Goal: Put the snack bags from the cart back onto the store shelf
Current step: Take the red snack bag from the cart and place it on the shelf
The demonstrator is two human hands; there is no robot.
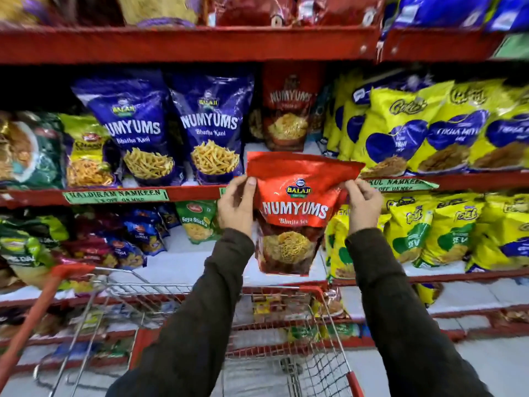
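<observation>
A red Numyums snack bag hangs upright in the air in front of the red store shelf, above the wire cart. My left hand pinches its upper left edge and my right hand pinches its upper right edge. Directly behind and above it, another red Numyums bag stands on the middle shelf, with a gap of white shelf floor in front of it. The cart basket below my arms looks bare where I can see it; my sleeves hide part of it.
Two blue Numyums bags stand left of the gap and yellow bags crowd the right. Lower shelf holds a green Soya Sticks bag and more yellow bags. The cart's red handle runs lower left.
</observation>
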